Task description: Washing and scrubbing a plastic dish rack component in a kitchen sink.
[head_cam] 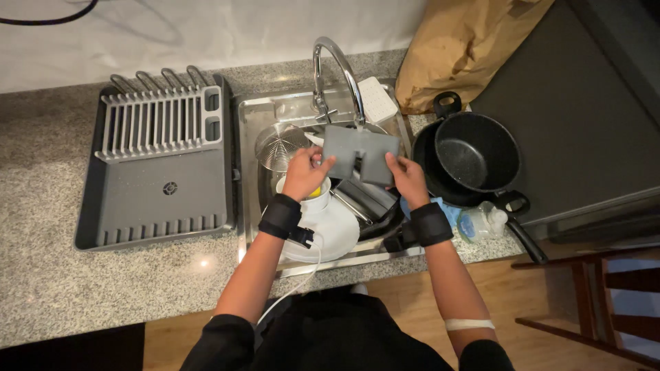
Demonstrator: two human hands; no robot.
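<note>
Item count — one grey drying rack, one faucet, one metal strainer, two black pans, one brown paper bag, one white plate, two hands — both on one grey slotted piece.

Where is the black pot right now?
In the head view, the black pot sits on the counter just right of the sink, stacked on a dark pan, in front of the brown paper bag and right of the right hand.

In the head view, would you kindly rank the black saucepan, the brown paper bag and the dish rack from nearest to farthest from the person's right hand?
From the right hand:
1. Black saucepan, just right of it.
2. Brown paper bag, behind, upper right.
3. Dish rack, far left, past the sink.
</note>
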